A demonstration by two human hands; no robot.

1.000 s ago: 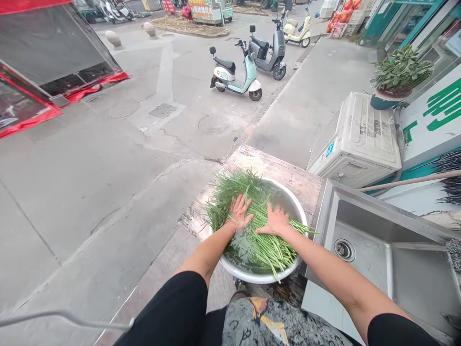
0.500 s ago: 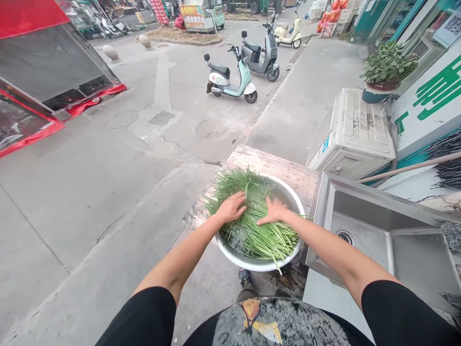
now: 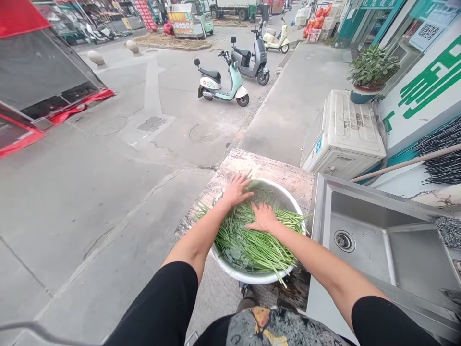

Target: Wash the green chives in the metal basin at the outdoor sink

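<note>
A big metal basin [image 3: 252,278] of water holds a heap of long green garlic chives [image 3: 264,245], their pale stalks pointing right and some hanging over the front rim. My left hand [image 3: 236,190] lies with spread fingers on the leafy end by the far left rim. On the middle of the heap rests my right hand [image 3: 262,217], palm down, its fingers stretched apart. Neither hand is wrapped round any stalks. Water shows between the chives and at the far side of the basin.
The basin stands on a worn wooden table [image 3: 266,161]. Right of it is a stainless steel sink [image 3: 360,211]; behind that stands a white outdoor unit [image 3: 345,129] with a potted plant [image 3: 372,72] on top. Parked scooters [image 3: 223,81] stand farther off on the pavement.
My left hand has moved up and away to the far rim, off the leaves it was lying on. My right hand has shifted slightly left. The leafy tips are lower in the water.
</note>
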